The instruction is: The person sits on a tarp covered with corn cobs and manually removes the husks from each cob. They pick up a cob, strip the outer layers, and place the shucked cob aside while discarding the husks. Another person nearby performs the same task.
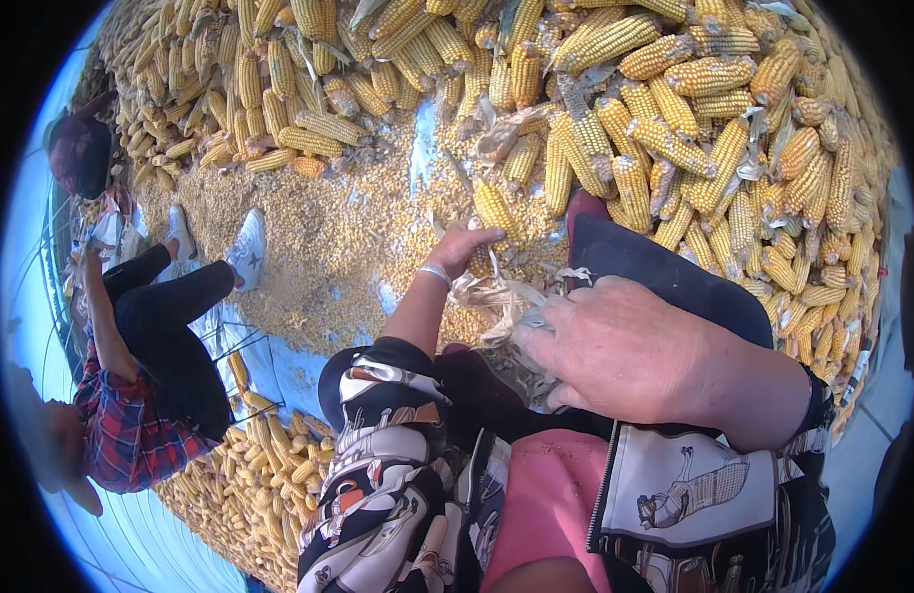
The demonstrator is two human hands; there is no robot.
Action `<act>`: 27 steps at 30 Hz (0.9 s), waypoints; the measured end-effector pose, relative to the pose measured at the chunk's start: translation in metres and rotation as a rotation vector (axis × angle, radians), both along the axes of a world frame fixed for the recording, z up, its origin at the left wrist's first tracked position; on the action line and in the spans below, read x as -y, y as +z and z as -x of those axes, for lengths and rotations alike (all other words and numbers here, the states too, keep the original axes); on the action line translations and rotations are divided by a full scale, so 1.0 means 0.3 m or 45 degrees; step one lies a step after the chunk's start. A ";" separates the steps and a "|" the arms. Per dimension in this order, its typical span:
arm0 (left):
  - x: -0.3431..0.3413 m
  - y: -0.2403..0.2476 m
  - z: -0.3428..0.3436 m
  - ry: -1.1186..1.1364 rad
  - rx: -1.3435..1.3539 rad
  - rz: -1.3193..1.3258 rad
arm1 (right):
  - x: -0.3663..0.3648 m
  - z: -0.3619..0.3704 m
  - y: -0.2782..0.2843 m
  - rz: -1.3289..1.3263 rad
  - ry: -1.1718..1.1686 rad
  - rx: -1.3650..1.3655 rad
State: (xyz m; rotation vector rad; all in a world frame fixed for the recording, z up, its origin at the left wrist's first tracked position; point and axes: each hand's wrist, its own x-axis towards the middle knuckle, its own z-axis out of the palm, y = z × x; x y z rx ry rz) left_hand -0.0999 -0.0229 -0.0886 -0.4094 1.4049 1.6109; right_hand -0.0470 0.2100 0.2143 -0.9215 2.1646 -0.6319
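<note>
My left hand [461,247] is closed round the lower end of a yellow ear of corn [493,210], whose tip points away from me. Dry, pale husk [491,295] hangs below that ear, between my two hands. Close in front of my lap, my right hand [620,348] is curled with its back toward me, its fingers on strips of the husk. A greyish patch shows at its fingertips, and I cannot make out what it is. The palm side of the right hand is hidden.
A big heap of husked corn ears [674,109] rises ahead and to the right. Loose kernels [318,232] cover a blue sheet [297,368]. At the left sits another person in a plaid shirt [140,435]; more ears [269,484] lie behind them. My dark-clad leg [664,277] stretches toward the heap.
</note>
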 end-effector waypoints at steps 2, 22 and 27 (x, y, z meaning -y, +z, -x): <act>0.045 0.123 -0.042 0.071 -0.071 -0.082 | -0.018 0.030 -0.023 -0.125 -0.078 0.001; -0.012 0.588 -0.546 -0.084 -0.534 0.412 | 0.093 -0.012 -0.233 0.247 -0.620 0.094; 0.042 0.617 -0.557 0.337 -0.646 0.392 | 0.039 0.036 -0.266 0.758 -1.111 0.487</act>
